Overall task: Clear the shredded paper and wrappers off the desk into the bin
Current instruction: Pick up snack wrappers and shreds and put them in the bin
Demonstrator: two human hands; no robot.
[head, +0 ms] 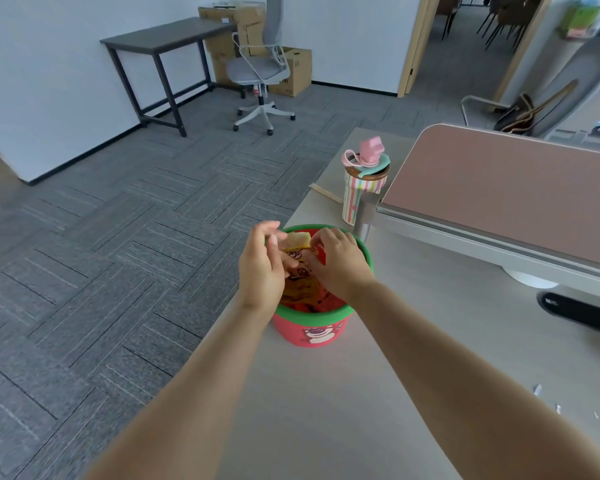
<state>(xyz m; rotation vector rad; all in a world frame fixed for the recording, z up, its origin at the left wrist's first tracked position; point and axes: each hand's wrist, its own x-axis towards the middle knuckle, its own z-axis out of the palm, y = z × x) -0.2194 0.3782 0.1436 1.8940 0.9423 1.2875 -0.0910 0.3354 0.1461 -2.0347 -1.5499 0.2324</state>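
While both hands hang over the bin (312, 310), it stands on the desk (343, 410) at the left edge: red wall, green rim, partly filled with orange-brown wrappers (300, 289). Left hand (262, 268) and right hand (338, 263) face each other above the opening, fingers curled onto a pale yellow wrapper (297, 240) held between them. Left side looks like a thumb-and-finger pinch, though motion blur makes it hard to confirm. A few white paper scraps (537, 389) lie on the desk, well right of the bin. Striped cup (361, 192) stands just beyond the bin, beside the pink divider (499, 188).
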